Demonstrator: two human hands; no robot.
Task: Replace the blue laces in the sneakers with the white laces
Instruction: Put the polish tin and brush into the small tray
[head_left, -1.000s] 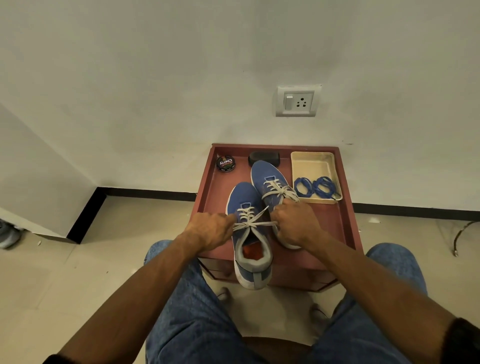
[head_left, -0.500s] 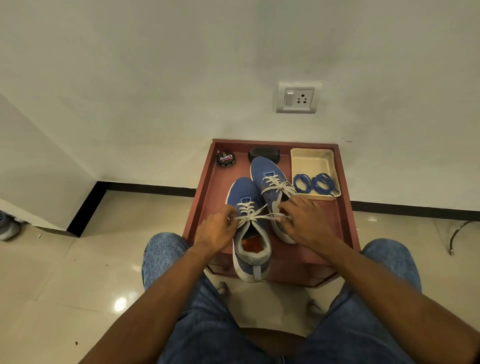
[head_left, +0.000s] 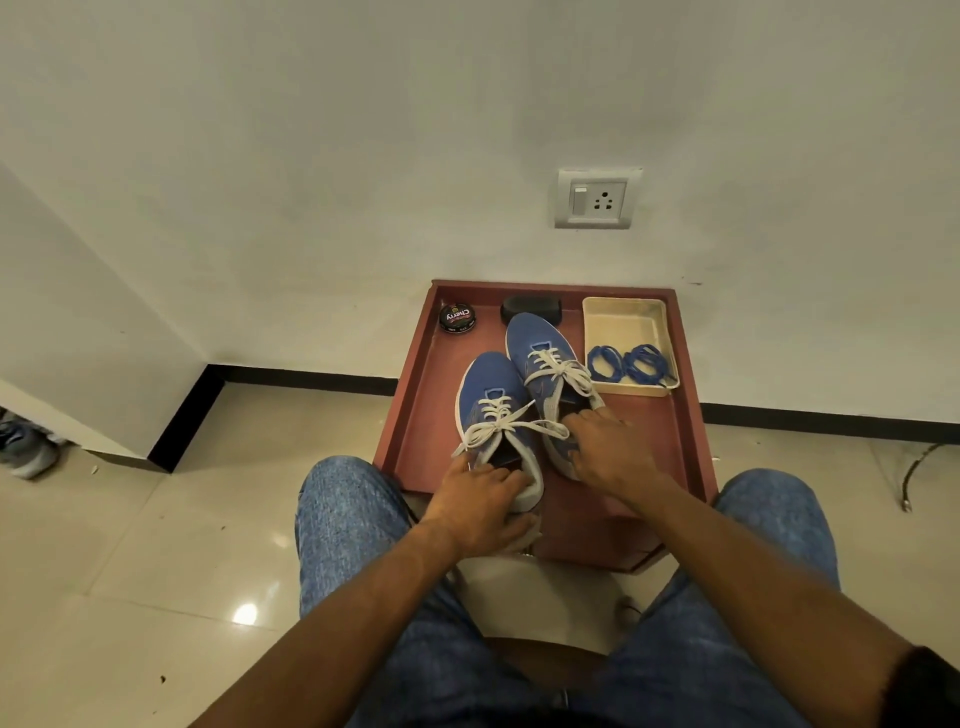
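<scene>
Left hand (head_left: 480, 501) grips near sneaker's (head_left: 496, 421) heel at worktop (head_left: 675, 467) front edge; right hand (head_left: 605, 449), fingers curled, grips far sneaker (head_left: 543, 353). Both white-laced. Blue laces (head_left: 628, 362) in tray (head_left: 623, 317), back-right corner.

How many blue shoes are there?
2 on the red table. The near sneaker is by the left hand; the far sneaker is by the right hand. Part of another shoe shows at the floor's left edge.
</scene>
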